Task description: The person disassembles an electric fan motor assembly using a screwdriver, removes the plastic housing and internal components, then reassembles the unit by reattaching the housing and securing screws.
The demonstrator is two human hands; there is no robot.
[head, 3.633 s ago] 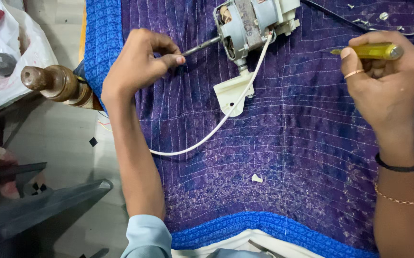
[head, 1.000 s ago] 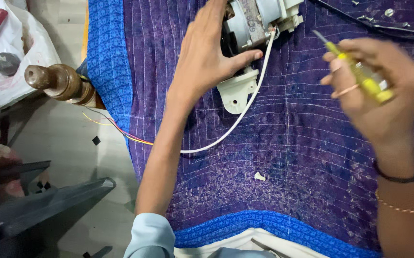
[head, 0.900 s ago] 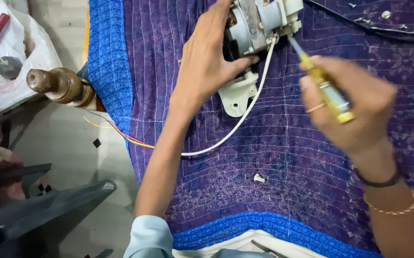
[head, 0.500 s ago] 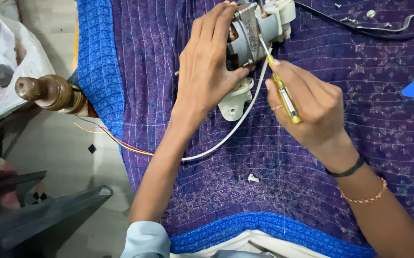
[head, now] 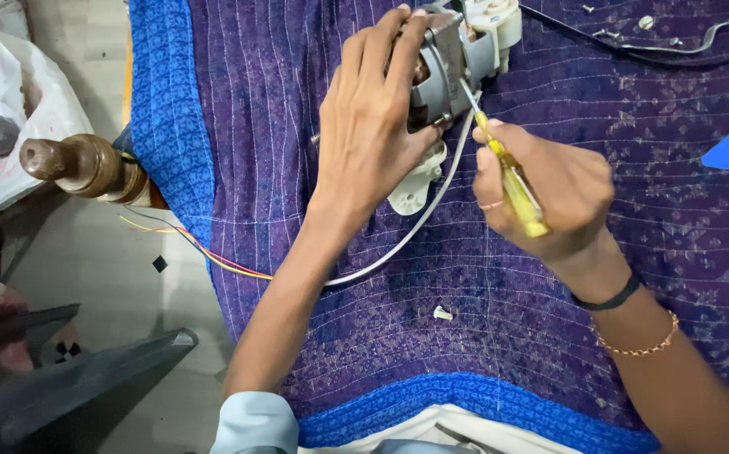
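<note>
Firmly, the left hand (head: 373, 126) lies spread over the small electric motor (head: 444, 63), its fingers wrapped on the metal body near 12 o'clock of the view and the thumb pressing from below. The right hand (head: 549, 189) is closed around the yellow handle of a screwdriver (head: 507, 168); the thin shaft points toward 11 o'clock and its tip meets the motor at the side, beside the white plastic part (head: 494, 17).

To do this step well, I think the left hand should keep the motor from rolling on the soft cloth, and the tool should stay in line with the screw, with pressure along the shaft so that the tip does not slip toward the thumb close by.

A white cable (head: 415, 231) runs from the motor toward 7 o'clock, past a white bracket (head: 415, 185). All rests on a purple quilted cloth (head: 549, 336) with a blue border. A small white piece (head: 442, 314) lies loose at 6 o'clock.

For containers, only a white plastic bag (head: 20, 126) shows at 9 o'clock; it holds a dark round object and something red, which I cannot identify. A wooden knob (head: 78, 164) stands beside it.
</note>
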